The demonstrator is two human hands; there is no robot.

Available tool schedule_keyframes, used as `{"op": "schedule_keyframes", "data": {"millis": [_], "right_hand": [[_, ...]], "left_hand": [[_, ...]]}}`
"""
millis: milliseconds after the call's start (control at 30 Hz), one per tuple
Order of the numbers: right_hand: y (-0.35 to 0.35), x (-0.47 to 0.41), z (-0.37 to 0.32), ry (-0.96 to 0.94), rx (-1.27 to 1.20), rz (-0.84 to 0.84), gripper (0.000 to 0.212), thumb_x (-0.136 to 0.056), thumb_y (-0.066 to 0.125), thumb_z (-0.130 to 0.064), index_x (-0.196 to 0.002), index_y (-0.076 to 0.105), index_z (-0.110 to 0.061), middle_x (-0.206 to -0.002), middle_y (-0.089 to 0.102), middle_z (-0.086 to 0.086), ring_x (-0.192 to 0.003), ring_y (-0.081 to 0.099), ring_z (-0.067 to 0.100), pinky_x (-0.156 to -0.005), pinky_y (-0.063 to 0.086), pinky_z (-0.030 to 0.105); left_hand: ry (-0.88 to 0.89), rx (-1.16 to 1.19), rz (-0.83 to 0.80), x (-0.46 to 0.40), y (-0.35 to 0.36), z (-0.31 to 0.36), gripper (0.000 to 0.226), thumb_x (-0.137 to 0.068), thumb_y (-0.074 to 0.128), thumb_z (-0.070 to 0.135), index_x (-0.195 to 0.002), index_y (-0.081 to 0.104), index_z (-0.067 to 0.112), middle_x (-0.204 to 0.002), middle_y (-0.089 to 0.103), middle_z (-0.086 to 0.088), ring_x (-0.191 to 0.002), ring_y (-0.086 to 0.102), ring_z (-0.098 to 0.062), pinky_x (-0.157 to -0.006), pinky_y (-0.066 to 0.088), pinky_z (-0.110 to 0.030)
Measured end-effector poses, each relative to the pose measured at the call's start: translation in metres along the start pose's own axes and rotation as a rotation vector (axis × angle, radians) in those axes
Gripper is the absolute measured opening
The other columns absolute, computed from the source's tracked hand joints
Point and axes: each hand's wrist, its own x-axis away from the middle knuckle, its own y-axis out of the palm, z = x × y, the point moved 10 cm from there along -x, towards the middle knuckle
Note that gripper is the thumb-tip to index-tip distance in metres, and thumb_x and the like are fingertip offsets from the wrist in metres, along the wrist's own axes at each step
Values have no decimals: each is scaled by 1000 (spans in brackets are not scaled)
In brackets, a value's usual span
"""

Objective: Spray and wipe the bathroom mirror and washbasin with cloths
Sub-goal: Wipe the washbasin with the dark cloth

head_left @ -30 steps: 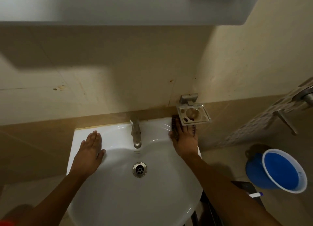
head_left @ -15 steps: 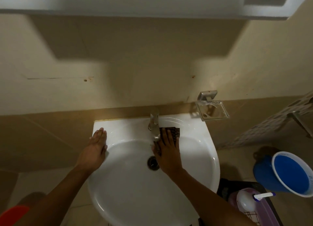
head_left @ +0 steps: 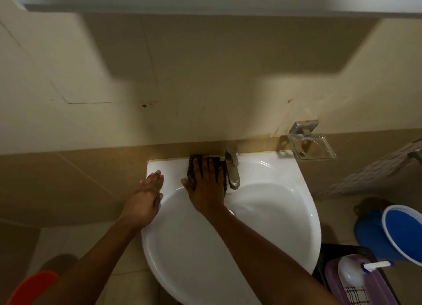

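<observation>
The right hand (head_left: 206, 186) is pressing a dark checked cloth (head_left: 194, 165) flat on the basin (head_left: 274, 213) ledge, just left of the tap (head_left: 233, 167); its fingers are lying straight and spread over the cloth, not curled round it. The left hand (head_left: 146, 197) is resting on the basin's left rim, grip apart, fingers straight and together, holding nothing. A soap holder (head_left: 310, 144) is hanging on the wall right of the tap. A blue bucket (head_left: 402, 234) is sitting on the floor at right, near a white bottle (head_left: 349, 272) in a purple tray (head_left: 374, 284).
</observation>
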Motion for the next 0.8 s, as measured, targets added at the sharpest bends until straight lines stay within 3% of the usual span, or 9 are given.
{"op": "schedule_keyframes", "data": {"millis": [133,233,333,433,533,667,733,800], "right_hand": [[9,5,-16,44,-33,-4,75,-98,11,-63,-153,24,-14,-158,28,15,-146,23,36,-116,12,60],[19,26,-48,-160,-44,-40,74,-97,7,-63,-155,19,-19,-162,19,11,-150,8,31,-117,0,57],[25,55,-75,-358,-92,-51,66,-100,14,-59,-156,12,-24,-164,11,6,-151,-3,26,-118,-3,56],[29,59,-75,-434,-97,-34,64,-101,29,-53,-156,11,-25,-164,12,4,-151,2,24,-118,7,57],[26,33,-67,-382,-40,-24,64,-100,31,-54,-155,19,-25,-162,18,5,-150,10,26,-116,15,58],[24,-8,-71,-149,-24,-70,70,-96,11,-62,-155,16,-24,-162,17,9,-150,9,30,-118,8,57],[28,-14,-86,-131,-21,-81,72,-96,5,-62,-156,13,-23,-163,15,10,-150,8,31,-118,6,59],[28,-12,-106,-190,-14,-69,66,-98,14,-58,-155,19,-24,-161,20,8,-150,11,30,-117,6,60]], "left_hand": [[0,-10,15,5,-4,-5,63,-94,28,32,-152,29,8,-161,21,-8,-151,14,-23,-120,6,-37],[-17,-5,15,11,-2,-16,66,-96,21,40,-153,24,8,-162,14,-5,-150,9,-19,-121,3,-34],[-28,24,13,15,2,-23,74,-93,11,48,-154,20,8,-161,8,-2,-150,8,-16,-121,2,-30],[-43,72,17,18,5,-29,76,-91,9,51,-155,17,9,-161,5,0,-151,6,-15,-121,0,-26],[-53,103,43,23,0,-28,76,-91,9,51,-154,15,9,-160,4,0,-150,5,-13,-120,2,-24],[-99,140,55,35,-7,-25,65,-96,22,38,-154,15,8,-159,6,-2,-142,0,-9,-116,8,-25],[-106,147,56,38,-8,-29,64,-96,25,33,-154,18,8,-162,13,-7,-144,4,-10,-117,11,-26],[-124,182,46,40,-5,-35,62,-96,26,31,-154,23,9,-162,22,-9,-148,16,-16,-117,24,-30]]}}
